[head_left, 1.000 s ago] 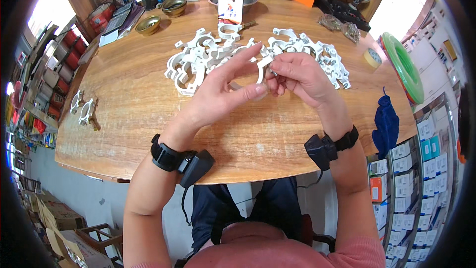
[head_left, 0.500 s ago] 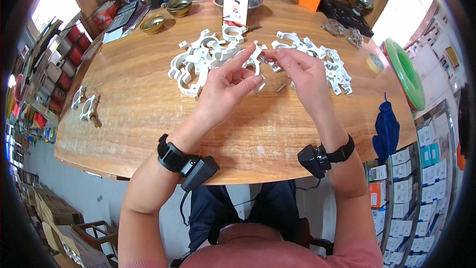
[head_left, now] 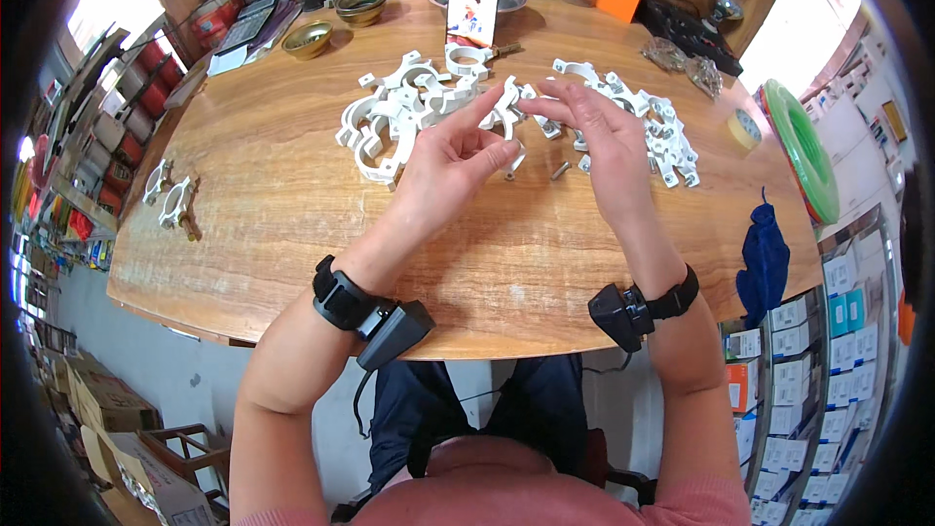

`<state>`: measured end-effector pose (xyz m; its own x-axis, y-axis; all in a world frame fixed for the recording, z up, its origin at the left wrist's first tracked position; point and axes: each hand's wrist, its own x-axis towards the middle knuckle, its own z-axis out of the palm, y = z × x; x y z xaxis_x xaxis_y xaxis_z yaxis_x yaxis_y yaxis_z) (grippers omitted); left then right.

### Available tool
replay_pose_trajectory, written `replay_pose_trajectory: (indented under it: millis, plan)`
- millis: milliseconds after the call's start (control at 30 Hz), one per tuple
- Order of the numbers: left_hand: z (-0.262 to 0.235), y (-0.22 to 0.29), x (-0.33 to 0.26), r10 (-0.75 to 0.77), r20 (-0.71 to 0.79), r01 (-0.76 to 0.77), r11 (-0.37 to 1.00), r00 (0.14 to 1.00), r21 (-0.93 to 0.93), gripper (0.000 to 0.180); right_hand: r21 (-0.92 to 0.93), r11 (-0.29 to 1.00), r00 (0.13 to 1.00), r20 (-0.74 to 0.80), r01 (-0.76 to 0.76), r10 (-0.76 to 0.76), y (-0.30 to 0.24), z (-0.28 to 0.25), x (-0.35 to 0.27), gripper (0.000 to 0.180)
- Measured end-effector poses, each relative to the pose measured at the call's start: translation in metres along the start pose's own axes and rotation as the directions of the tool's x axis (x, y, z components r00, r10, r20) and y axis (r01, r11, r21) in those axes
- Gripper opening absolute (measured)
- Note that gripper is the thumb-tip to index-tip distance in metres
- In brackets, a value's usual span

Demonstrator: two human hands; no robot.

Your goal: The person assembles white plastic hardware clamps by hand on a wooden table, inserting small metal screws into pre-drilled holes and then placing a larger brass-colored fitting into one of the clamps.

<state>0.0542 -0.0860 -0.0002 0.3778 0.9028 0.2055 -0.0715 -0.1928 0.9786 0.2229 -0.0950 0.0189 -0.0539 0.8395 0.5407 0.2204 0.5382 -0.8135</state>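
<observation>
Both hands meet above the wooden table [head_left: 292, 205]. The left hand [head_left: 443, 170] and right hand [head_left: 599, 131] pinch one white clamp piece [head_left: 508, 102] between their fingertips, lifted just in front of the pile of white clamps [head_left: 399, 112]. Fingers cover much of the piece, so its full shape stays unclear. A small bolt [head_left: 560, 170] lies beneath.

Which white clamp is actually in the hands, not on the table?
The white pipe clamp pinched between the left hand and right hand, raised between the two piles; all others lie on the wooden table.
</observation>
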Motion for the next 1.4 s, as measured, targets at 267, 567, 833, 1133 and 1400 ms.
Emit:
replay_pose_trajectory:
  millis: [267, 567, 833, 1133, 1400]
  plan:
    - [0.002, -0.003, 0.000, -0.011, -0.008, 0.011, 1.000, 1.000, 0.020, 0.056, 0.140, 0.918, 0.929, 0.067, -0.371, 0.365, 0.015, 0.004, 0.002, 0.038]
    - [-0.001, -0.014, 0.003, -0.034, -0.024, 0.036, 0.995, 0.999, 0.090, 0.057, 0.257, 0.894, 0.929, 0.056, -0.367, 0.366, 0.023, 0.003, 0.002, 0.032]
    - [0.000, -0.015, 0.004, -0.071, -0.023, 0.073, 0.991, 0.997, 0.116, 0.057, 0.219, 0.877, 0.903, 0.058, -0.428, 0.426, 0.027, 0.004, 0.002, 0.031]
    - [-0.001, -0.024, 0.007, -0.101, -0.031, 0.105, 0.979, 0.994, 0.172, 0.058, 0.253, 0.768, 0.808, 0.151, -0.588, 0.569, 0.032, 0.009, 0.001, 0.028]
    - [0.001, -0.024, 0.006, -0.042, -0.046, 0.047, 0.991, 0.998, 0.127, 0.053, 0.250, 0.864, 0.899, 0.106, -0.437, 0.424, 0.041, 0.013, -0.002, 0.026]
